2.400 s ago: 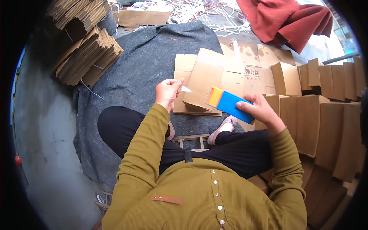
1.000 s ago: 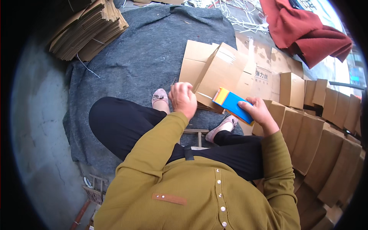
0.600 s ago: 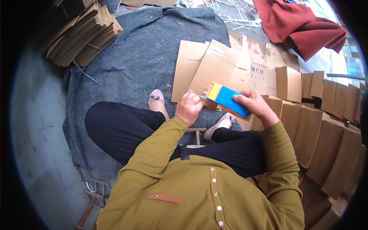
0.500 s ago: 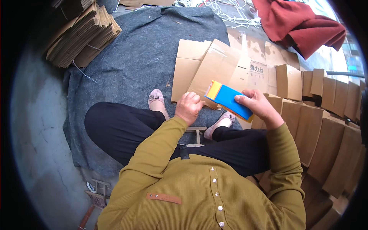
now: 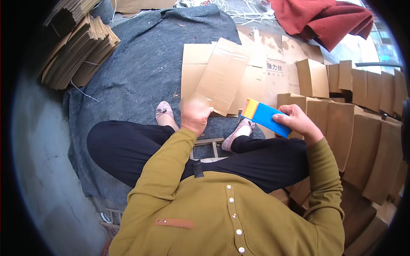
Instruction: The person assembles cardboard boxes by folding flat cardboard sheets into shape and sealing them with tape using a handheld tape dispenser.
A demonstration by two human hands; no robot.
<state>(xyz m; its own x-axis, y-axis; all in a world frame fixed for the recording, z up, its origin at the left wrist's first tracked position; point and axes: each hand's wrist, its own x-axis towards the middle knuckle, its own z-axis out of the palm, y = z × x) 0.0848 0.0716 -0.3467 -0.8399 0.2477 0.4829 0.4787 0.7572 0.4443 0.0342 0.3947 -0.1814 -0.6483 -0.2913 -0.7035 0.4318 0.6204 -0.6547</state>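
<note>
My right hand (image 5: 296, 121) grips a flat blue tape dispenser (image 5: 271, 119) with a yellow-orange end, thumb on its top face. That end points left, toward my left hand (image 5: 194, 114). The left hand is closed, its thumb tip beside the near edge of a folded brown carton (image 5: 224, 73). Blur covers most of its fingers, so what they hold cannot be made out. The carton lies slanted over other flat cardboard (image 5: 196, 59) on the ground, just beyond my hands. A gap separates the dispenser from the left hand.
Brown boxes (image 5: 337, 123) stand in rows along my right side. Flattened cartons (image 5: 81, 49) are stacked at the far left, on a dark grey cloth (image 5: 141, 64). Red fabric (image 5: 322, 19) and white strapping (image 5: 243, 10) lie farther off. A concrete wall (image 5: 47, 158) borders the left.
My right hand has drawn the dispenser to the right, widening the gap to my left hand. The left hand stays closed by the carton's edge. The whole view has shifted slightly.
</note>
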